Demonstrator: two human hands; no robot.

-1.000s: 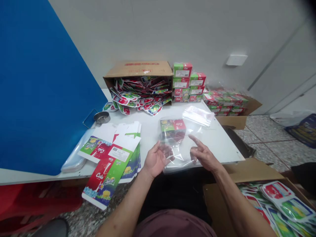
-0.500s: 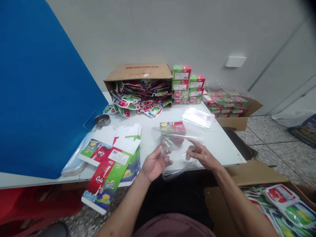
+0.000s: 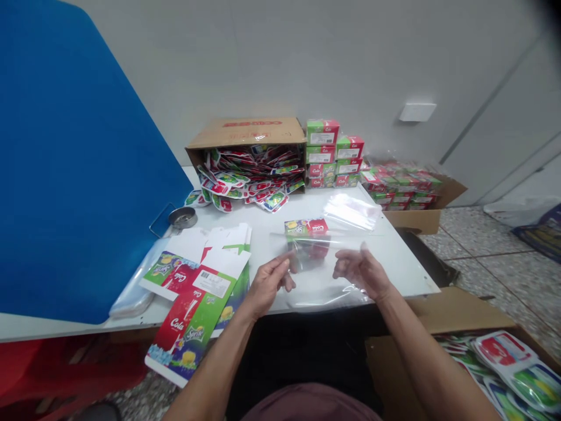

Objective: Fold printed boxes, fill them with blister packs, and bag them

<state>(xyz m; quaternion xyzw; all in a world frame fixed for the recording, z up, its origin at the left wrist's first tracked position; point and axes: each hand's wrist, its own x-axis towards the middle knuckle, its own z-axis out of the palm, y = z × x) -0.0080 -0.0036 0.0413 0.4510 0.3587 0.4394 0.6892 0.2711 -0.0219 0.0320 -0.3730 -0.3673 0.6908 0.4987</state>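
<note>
In the head view, the left hand [image 3: 268,286] pinches the near-left part of a thin, glossy clear plastic film [image 3: 326,292] between thumb and fingers; the right hand [image 3: 363,272] is at the film's right part, fingers bent and thumb raised near the film's far edge, though whether it grips the film I cannot tell; the hands stand apart, with the film spread between them over the near edge of a white flat-topped table [image 3: 403,266]; a small red, green and blue printed cardboard box [image 3: 307,226] sits on the table just beyond the hands, its lower part seen through the film; to its right lies a pile of clear plastic bags [image 3: 353,211]; to the left, flat red, green and blue printed cardboard blanks [image 3: 182,318] overlap, some jutting past the table edge; behind them stands a round grey metal dish [image 3: 183,217]; at the back, a brown cardboard carton [image 3: 245,131] spills shiny red and green packets [image 3: 228,182], beside stacked red and green printed boxes [image 3: 322,153].
</note>
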